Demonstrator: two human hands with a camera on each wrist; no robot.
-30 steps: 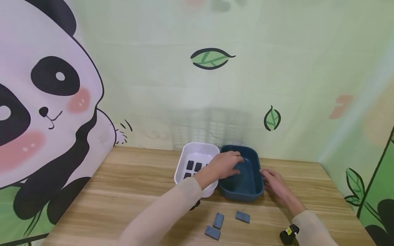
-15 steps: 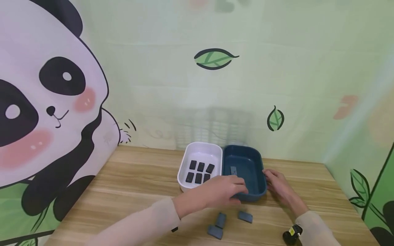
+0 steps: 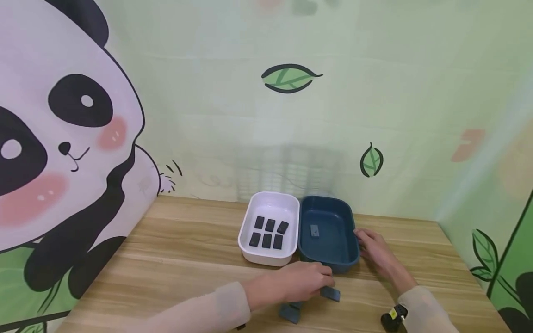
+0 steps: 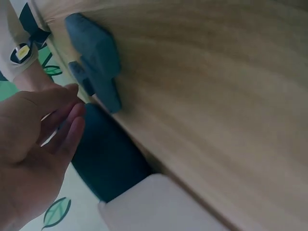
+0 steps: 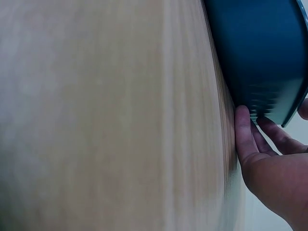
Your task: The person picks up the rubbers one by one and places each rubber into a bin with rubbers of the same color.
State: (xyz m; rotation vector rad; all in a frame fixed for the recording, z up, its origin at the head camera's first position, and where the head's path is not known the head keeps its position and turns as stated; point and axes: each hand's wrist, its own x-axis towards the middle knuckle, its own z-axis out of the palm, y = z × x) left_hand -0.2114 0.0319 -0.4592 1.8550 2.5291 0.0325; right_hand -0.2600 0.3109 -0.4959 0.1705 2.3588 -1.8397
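The left hand [image 3: 306,280], fingers loosely bent and holding nothing, is just beside a blue block [image 3: 331,294]; two more blocks [image 3: 289,313] lie nearer the person. Just beyond it stands the blue bin [image 3: 336,245], another block [image 3: 314,231] inside. The right hand [image 3: 378,252] touches its outer wall, fingers extended; beyond that hand the surface [image 3: 410,236] runs to its right edge.

Fingertips [image 5: 243,117] of the right hand [image 5: 275,168] touch the blue bin [image 5: 260,48]'s outer wall, low down near the wood-grain counter [image 5: 115,115], which stretches beneath and beside the bin.
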